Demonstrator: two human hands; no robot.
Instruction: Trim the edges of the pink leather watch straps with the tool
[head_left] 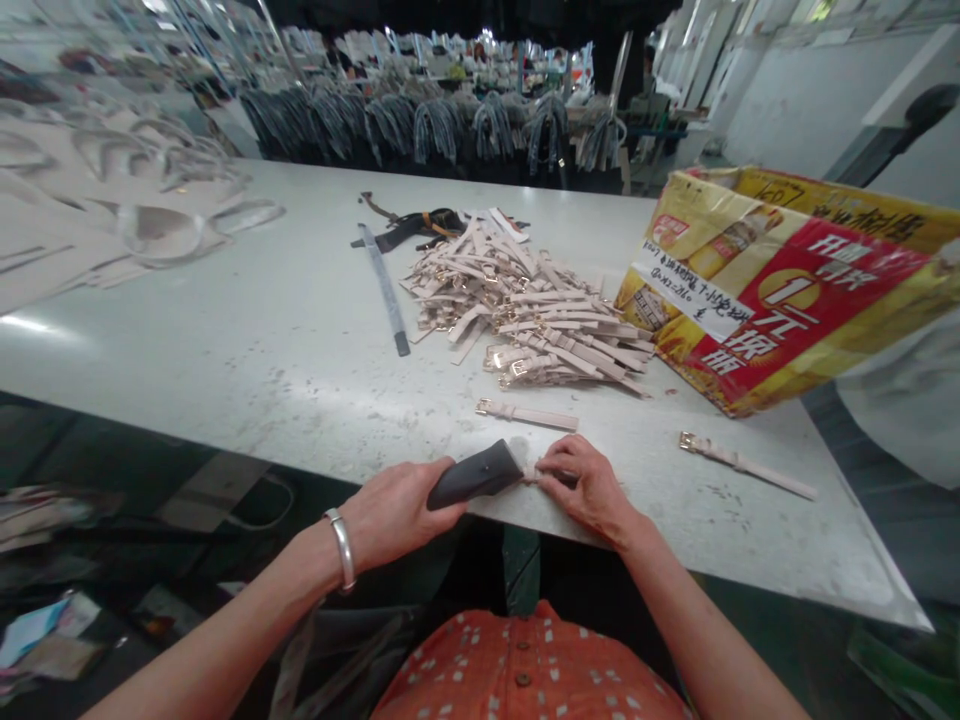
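My left hand [394, 510], with a silver bangle on the wrist, is closed round a dark grey hand tool [476, 474] at the table's near edge. The tool's tip meets a small pale strap piece held down by my right hand [585, 485], whose fingers pinch it against the white table [285, 340]. Just beyond lies a single beige buckle strap [526, 413], and another strap [742, 464] lies to the right. A big pile of beige straps with gold buckles [517, 315] sits mid-table.
A yellow and red cardboard box [780, 290] stands at the right. A long grey strip [384, 285] and dark straps [420, 226] lie behind the pile. Pale cut pieces [112, 215] cover the far left; bundles of grey straps [450, 125] hang at the back.
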